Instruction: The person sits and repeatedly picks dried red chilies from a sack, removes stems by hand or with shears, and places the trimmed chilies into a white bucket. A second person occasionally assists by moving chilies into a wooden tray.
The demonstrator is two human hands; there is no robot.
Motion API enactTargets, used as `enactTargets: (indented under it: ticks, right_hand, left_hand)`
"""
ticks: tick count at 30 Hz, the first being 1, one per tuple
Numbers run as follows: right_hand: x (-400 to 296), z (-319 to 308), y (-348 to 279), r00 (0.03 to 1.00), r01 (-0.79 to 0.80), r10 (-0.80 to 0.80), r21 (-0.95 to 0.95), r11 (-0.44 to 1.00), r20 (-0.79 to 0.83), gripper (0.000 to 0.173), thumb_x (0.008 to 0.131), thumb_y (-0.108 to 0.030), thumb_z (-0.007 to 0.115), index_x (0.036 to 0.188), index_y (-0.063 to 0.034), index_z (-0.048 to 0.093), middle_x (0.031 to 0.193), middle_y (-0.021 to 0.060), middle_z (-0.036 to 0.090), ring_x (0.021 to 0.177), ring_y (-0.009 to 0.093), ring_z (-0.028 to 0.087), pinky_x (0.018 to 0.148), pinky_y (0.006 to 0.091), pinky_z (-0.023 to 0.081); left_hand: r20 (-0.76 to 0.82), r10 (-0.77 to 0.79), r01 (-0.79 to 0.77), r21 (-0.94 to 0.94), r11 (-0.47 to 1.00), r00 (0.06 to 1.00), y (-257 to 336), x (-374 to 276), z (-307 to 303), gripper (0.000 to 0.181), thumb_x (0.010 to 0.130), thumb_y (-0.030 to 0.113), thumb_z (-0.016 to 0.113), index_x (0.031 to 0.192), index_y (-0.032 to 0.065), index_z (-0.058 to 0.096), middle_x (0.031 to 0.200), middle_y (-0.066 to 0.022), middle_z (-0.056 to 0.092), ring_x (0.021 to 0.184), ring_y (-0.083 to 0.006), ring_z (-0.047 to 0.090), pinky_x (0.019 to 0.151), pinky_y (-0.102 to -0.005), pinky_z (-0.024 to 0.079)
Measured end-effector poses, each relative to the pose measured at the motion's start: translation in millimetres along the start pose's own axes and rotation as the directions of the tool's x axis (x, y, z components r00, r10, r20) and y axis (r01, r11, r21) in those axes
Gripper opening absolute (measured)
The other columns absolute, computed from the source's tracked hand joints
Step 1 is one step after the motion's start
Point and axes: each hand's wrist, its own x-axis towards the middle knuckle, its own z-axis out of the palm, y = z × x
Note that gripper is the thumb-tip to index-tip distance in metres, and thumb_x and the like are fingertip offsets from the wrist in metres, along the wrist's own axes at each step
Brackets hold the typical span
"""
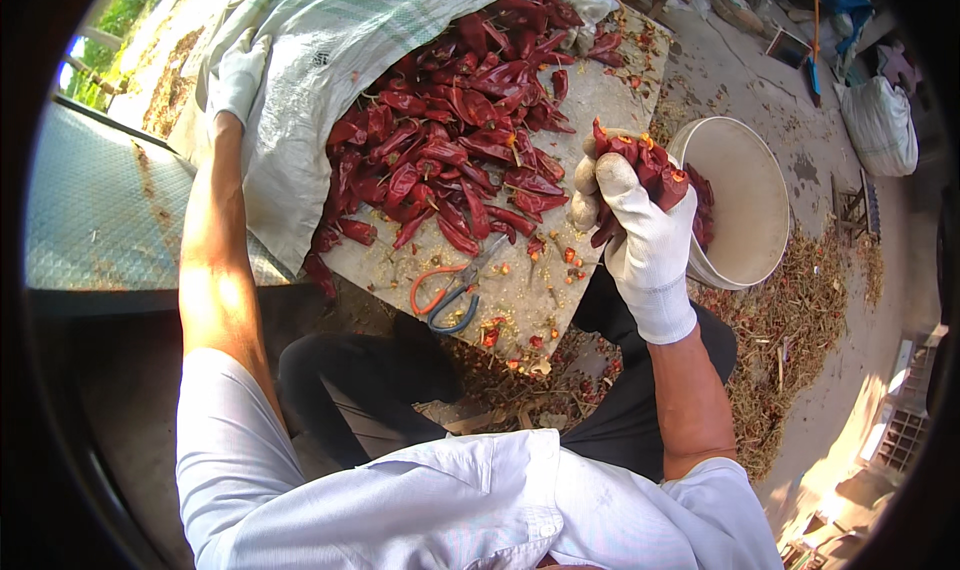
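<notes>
My left hand, in a white work glove, rests on the side of a white woven sack at the upper left; its fingertips lie against the fabric, and whether they pinch it is unclear. From the sack's mouth a heap of dried red chili peppers spreads over a pale board. My gloved right hand is closed around a bunch of red chili peppers with cut, open ends, left of a white bucket. Scissors with one orange and one blue handle lie on the board's near part, blades partly spread.
Seeds and cut pepper stems litter the board. The bucket is tilted, with red peppers along its left inside. Dry stem debris covers the floor at right. A metal sheet surface stands at left; a stuffed white sack sits far right.
</notes>
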Motion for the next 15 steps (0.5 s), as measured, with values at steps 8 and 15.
enactTargets:
  ticks: [8,15]
  right_hand:
    - [-5.7,-0.4,-5.9,0.997,0.067,-0.067,0.01,0.998,0.026,0.022,0.101,-0.017,0.072,0.113,0.0013,0.069,0.085,0.0052,0.071,0.066,0.01,0.065,0.059,0.0251,0.051]
    - [-6.9,-5.8,-10.2,0.989,0.14,-0.137,-0.06,0.988,0.05,0.02,0.101,-0.018,0.071,0.103,0.0019,0.071,0.084,0.0057,0.07,0.066,0.012,0.063,0.061,0.0269,0.05]
  left_hand:
    - [-0.223,0.486,-0.462,0.154,0.873,0.845,90.0,-125.3,-65.1,0.047,0.098,0.031,0.069,0.142,0.0152,0.065,0.139,-0.0111,0.068,0.127,-0.024,0.064,0.119,-0.0418,0.041]
    - [-0.275,0.407,-0.385,0.132,0.913,0.871,39.6,-230.1,-89.6,0.056,0.089,0.028,0.079,0.139,0.0091,0.064,0.144,-0.017,0.062,0.131,-0.0377,0.06,0.111,-0.044,0.048]
